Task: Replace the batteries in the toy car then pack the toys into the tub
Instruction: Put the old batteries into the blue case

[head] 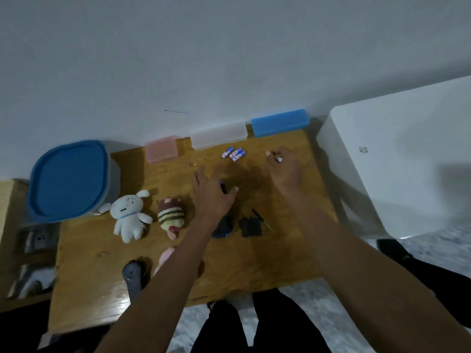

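Wooden tabletop [254,263] against a pale wall, seen from above. Left hand [211,192] spread wide, fingers splayed, lying over the dark blue toy car [223,225], most of the car hidden beneath palm and wrist. Right hand [283,164] further back and to the right, fingers curled around a small battery [279,158], only its end showing. Three loose batteries [233,154] in blue-and-white wrappers lying side by side between the hands, near the far edge. Black battery cover [251,226] flat on the wood just right of the car, a thin black screwdriver [261,218] beside it, touching or nearly so. White rabbit plush [130,215] and striped brown-and-yellow plush [170,215] left of the car, a pink plush [165,257] partly hidden behind the left forearm. Dark grey cylinder [133,276] near the front-left edge. Tub [74,179] with blue lid shut, at the far-left corner. Pink case [161,148], clear case [219,135] and blue case [280,122] lined along the wall. Large white appliance [397,159] off the right side.
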A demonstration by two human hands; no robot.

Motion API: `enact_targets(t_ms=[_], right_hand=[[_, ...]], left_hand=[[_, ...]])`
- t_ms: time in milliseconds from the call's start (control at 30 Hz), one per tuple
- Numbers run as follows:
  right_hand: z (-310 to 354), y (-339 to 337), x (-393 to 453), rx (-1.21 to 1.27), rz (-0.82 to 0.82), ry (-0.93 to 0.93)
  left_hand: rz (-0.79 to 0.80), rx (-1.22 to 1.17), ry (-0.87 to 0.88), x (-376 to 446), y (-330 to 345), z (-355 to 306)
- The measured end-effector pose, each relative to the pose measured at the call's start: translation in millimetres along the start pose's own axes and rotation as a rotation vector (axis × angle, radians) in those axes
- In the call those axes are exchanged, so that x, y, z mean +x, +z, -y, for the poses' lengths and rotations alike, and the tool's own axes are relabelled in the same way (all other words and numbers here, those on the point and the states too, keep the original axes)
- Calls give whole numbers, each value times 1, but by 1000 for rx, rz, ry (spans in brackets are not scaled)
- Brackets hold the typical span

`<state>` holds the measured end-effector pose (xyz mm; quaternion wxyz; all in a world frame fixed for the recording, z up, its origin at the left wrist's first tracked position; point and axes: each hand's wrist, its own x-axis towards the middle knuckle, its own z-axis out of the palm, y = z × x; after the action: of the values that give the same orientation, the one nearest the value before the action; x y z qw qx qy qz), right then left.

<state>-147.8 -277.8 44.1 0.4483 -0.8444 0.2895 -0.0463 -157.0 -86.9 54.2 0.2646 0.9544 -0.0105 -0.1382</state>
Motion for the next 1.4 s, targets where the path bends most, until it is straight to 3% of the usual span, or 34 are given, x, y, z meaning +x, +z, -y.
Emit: enact_targets(t_ms=[267, 433, 533, 800, 933, 1200, 1400], right_hand=[[-38, -16, 92, -156, -99, -104], [-55, -5, 134, -301, -17, -166], [-64, 0, 149, -381, 37, -209], [-76, 12, 163, -361, -10, -278], [-77, 15, 169, -421, -65, -349], [-79, 15, 176, -308, -229, -514], [-49, 10, 185, -206, -249, -417]], left_hand=[[-147, -308, 126, 109, 69, -95], [-216, -302, 38, 153, 106, -107], [-221, -220, 73, 158, 120, -109], [-298, -230, 24, 174, 141, -107], [-365, -255, 34, 179, 146, -104], [-406, -322, 38, 178, 151, -105], [-442, -406, 78, 174, 150, -103]])
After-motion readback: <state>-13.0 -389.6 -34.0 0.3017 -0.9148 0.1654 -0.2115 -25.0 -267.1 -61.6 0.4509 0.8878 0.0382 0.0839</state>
